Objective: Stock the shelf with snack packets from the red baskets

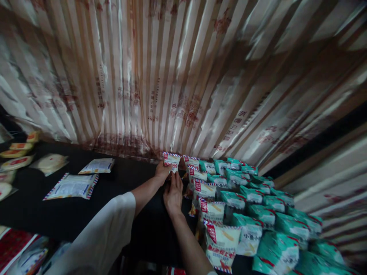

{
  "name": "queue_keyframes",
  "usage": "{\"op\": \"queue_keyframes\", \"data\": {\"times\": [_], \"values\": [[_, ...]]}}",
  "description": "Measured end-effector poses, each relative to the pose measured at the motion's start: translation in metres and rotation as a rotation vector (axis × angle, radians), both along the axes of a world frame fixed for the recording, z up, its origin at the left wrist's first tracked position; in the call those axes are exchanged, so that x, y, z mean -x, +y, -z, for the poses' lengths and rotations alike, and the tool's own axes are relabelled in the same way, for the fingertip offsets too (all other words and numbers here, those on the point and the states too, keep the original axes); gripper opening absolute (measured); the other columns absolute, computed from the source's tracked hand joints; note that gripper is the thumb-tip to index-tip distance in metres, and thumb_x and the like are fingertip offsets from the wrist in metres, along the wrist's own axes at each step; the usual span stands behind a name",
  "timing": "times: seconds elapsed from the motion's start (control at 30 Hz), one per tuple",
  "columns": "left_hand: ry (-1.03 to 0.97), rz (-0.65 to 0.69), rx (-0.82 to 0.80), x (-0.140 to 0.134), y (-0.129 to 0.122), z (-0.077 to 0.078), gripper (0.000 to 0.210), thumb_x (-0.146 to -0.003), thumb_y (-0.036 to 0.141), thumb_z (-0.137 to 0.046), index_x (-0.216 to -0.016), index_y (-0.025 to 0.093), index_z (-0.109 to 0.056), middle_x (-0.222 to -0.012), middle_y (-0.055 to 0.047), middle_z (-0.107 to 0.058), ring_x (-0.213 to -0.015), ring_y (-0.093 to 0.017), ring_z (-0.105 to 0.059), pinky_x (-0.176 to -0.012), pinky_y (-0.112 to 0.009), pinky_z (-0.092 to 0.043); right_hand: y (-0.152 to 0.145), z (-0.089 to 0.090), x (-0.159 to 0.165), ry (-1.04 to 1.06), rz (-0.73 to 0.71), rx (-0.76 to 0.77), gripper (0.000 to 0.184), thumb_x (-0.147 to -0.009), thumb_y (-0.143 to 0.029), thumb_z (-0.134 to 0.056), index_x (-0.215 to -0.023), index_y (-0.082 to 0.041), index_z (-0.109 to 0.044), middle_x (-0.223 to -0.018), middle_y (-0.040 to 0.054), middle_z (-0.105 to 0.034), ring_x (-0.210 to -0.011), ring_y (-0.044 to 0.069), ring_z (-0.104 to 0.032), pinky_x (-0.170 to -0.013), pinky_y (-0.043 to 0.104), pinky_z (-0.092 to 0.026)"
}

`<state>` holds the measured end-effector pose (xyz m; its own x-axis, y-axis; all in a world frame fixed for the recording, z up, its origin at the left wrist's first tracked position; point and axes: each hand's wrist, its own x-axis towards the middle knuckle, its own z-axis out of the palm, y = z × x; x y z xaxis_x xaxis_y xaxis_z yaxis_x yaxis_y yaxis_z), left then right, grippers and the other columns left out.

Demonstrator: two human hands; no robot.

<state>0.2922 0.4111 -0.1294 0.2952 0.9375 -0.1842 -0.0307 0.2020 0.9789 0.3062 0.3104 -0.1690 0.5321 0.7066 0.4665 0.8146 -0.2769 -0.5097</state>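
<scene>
A small cream snack bag with red print and a striped top edge stands at the back of the black table, near the curtain. My left hand is closed on its left side, thumb across the front. My right hand is at the lower front of the same bag, fingers together and pressed against it; the fingertips are partly hidden. Just to the right begins a column of matching upright cream bags, running from the curtain toward the front edge.
Rows of green snack bags fill the right side. Two cream bags lie flat on the left of the black table, near round packs and yellow packs. A striped plastic curtain hangs behind. More packages are at lower left.
</scene>
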Motion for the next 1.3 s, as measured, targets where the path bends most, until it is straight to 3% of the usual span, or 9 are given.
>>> {"op": "queue_keyframes", "data": {"times": [0.23, 0.53, 0.7, 0.83, 1.03, 1.17, 1.3], "values": [[0.192, 0.005, -0.091, -0.019, 0.016, 0.015, 0.028, -0.069, 0.024, -0.071, -0.094, 0.018, -0.062, -0.087, -0.004, -0.070, -0.083, -0.017, -0.064, -0.075, -0.025, -0.048, 0.015, 0.010, -0.007, -0.003, 0.038, 0.050, 0.050, -0.082, -0.015, -0.032, -0.130, -0.009, -0.045, -0.141, 0.0146, -0.034, -0.132, 0.028, -0.024, -0.103, 0.044, -0.031], [0.395, -0.001, -0.189, -0.020, 0.009, 0.005, 0.025, -0.076, 0.031, -0.062, -0.096, 0.017, -0.059, -0.102, -0.013, -0.065, -0.103, -0.024, -0.057, -0.090, -0.034, -0.040, 0.020, 0.024, -0.016, 0.004, 0.007, 0.019, 0.053, -0.080, -0.017, -0.035, -0.132, -0.011, -0.041, -0.145, 0.0137, -0.029, -0.136, 0.028, -0.016, -0.105, 0.048, -0.027], [0.446, -0.034, -0.297, -0.010, 0.003, 0.001, 0.033, -0.077, 0.032, -0.059, -0.105, 0.014, -0.058, -0.113, -0.017, -0.058, -0.112, -0.027, -0.049, -0.098, -0.036, -0.035, 0.022, 0.030, -0.021, -0.038, -0.020, -0.016, 0.054, -0.079, -0.019, -0.035, -0.132, -0.010, -0.039, -0.145, 0.0147, -0.026, -0.136, 0.028, -0.014, -0.106, 0.050, -0.024], [0.598, -0.045, -0.525, 0.029, 0.013, -0.008, 0.032, -0.078, 0.022, -0.053, -0.108, 0.013, -0.059, -0.123, -0.016, -0.050, -0.117, -0.026, -0.044, -0.103, -0.034, -0.031, 0.020, 0.026, -0.019, -0.091, -0.019, -0.007, 0.053, -0.080, -0.020, -0.033, -0.129, -0.003, -0.042, -0.146, 0.0189, -0.023, -0.135, 0.031, -0.013, -0.106, 0.050, -0.024], [1.071, -0.125, -0.768, 0.134, 0.051, -0.023, 0.040, -0.074, 0.021, -0.054, -0.113, 0.016, -0.057, -0.142, -0.012, -0.032, -0.136, -0.030, -0.015, -0.109, -0.044, -0.014, 0.014, 0.016, -0.002, -0.151, -0.033, -0.045, 0.053, -0.079, -0.018, -0.033, -0.128, -0.004, -0.043, -0.146, 0.0171, -0.023, -0.136, 0.030, -0.013, -0.106, 0.051, -0.025], [1.310, -0.167, -0.656, 0.194, 0.074, -0.023, 0.059, -0.069, 0.036, -0.061, -0.122, 0.014, -0.051, -0.146, -0.017, -0.026, -0.137, -0.036, -0.002, -0.108, -0.050, -0.004, 0.015, 0.011, 0.014, -0.112, -0.060, -0.059, 0.049, -0.078, -0.018, -0.034, -0.124, -0.008, -0.049, -0.146, 0.0160, -0.026, -0.135, 0.030, -0.016, -0.102, 0.053, -0.029], [1.348, -0.142, -0.449, 0.219, 0.077, -0.018, 0.064, -0.067, 0.035, -0.064, -0.124, 0.013, -0.048, -0.141, -0.023, -0.031, -0.134, -0.044, -0.009, -0.103, -0.060, -0.005, 0.013, 0.003, 0.033, -0.065, -0.093, -0.065, 0.044, -0.079, -0.020, -0.034, -0.115, -0.007, -0.056, -0.144, 0.0166, -0.027, -0.134, 0.030, -0.019, -0.102, 0.051, -0.031]]}}
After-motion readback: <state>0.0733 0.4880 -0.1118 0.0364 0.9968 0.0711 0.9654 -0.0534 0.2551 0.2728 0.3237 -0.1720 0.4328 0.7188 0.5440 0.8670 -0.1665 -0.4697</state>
